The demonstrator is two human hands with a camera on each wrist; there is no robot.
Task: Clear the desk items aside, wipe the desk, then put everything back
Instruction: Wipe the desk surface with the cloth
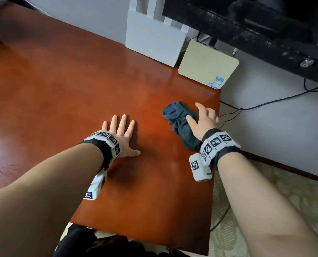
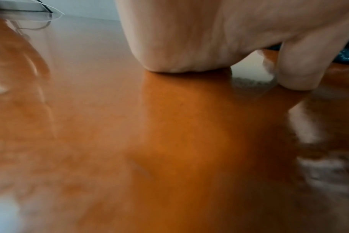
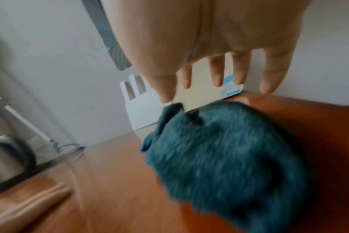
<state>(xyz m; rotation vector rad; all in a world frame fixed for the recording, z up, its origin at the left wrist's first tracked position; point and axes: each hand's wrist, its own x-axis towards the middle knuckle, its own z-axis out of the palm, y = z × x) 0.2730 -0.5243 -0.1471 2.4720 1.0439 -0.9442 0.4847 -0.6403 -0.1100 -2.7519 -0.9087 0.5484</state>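
Note:
A crumpled dark teal cloth (image 1: 182, 125) lies on the red-brown desk (image 1: 61, 86) near its right edge. My right hand (image 1: 203, 119) hovers just above the cloth (image 3: 225, 157) with fingers (image 3: 216, 71) spread and straight, holding nothing. My left hand (image 1: 122, 135) lies flat on the desk to the left of the cloth, palm down, fingers straight. In the left wrist view the heel of the palm (image 2: 185, 47) and the thumb (image 2: 301, 66) press on the desk (image 2: 149, 141).
A white router (image 1: 152, 41) and a beige box (image 1: 208, 64) stand at the desk's back edge by the wall. A black TV (image 1: 256, 25) hangs over the right. A steel kettle (image 3: 8, 160) stands at the far left. Cables (image 1: 256, 106) run down past the desk's right edge.

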